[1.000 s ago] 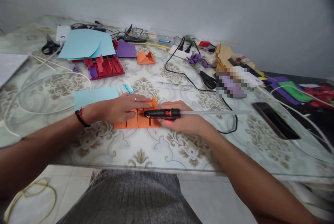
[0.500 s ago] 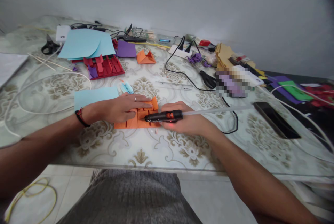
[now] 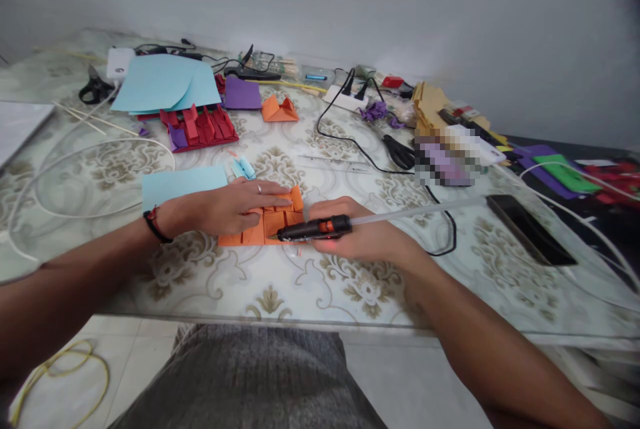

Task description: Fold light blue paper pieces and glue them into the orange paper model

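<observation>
My right hand is wrapped round a black hot glue gun, a clear glue stick jutting from its back end. The gun's nozzle points left, over the near edge of a folded orange paper piece lying on the table. My left hand lies flat on that orange piece with fingers stretched out, covering part of it. Just beyond my left fingers lies a small light-blue folded paper. A light-blue sheet sits partly under my left forearm and wrist.
Farther back are blue sheets, a red folded paper piece, a purple square and an orange folded paper. A black cable runs from a power strip. A phone lies at right.
The glue gun has shifted slightly nearer me, its nozzle now lower along the orange paper's near edge. My left hand stays in place.
</observation>
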The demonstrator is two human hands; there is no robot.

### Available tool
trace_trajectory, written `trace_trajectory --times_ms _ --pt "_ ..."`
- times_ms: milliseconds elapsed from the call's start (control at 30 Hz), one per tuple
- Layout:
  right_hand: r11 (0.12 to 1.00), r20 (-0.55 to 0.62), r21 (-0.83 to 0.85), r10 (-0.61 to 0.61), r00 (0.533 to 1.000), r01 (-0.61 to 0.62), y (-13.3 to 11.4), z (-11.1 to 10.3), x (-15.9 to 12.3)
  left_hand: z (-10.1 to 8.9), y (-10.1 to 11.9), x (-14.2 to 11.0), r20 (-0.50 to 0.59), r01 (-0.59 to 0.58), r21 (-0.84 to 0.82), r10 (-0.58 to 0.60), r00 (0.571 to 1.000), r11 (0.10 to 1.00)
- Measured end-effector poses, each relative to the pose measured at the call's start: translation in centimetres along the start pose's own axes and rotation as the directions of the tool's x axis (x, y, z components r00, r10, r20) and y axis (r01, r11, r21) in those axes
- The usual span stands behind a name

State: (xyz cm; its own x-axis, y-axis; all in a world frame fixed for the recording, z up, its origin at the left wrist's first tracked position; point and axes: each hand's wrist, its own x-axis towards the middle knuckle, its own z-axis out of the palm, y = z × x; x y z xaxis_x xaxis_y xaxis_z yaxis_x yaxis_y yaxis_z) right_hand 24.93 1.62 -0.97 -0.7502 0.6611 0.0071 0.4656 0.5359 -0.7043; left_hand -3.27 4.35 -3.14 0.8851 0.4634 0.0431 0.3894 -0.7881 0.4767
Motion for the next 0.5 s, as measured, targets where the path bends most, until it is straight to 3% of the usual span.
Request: trace_trajectory --times_ms 500 --pt "0.999 0.046 -0.032 0.004 0.999 -0.003 -0.1 -1.1 -0.6 0.0 0.0 -0.1 -0.004 -0.001 0.025 0.001 1.0 1.0"
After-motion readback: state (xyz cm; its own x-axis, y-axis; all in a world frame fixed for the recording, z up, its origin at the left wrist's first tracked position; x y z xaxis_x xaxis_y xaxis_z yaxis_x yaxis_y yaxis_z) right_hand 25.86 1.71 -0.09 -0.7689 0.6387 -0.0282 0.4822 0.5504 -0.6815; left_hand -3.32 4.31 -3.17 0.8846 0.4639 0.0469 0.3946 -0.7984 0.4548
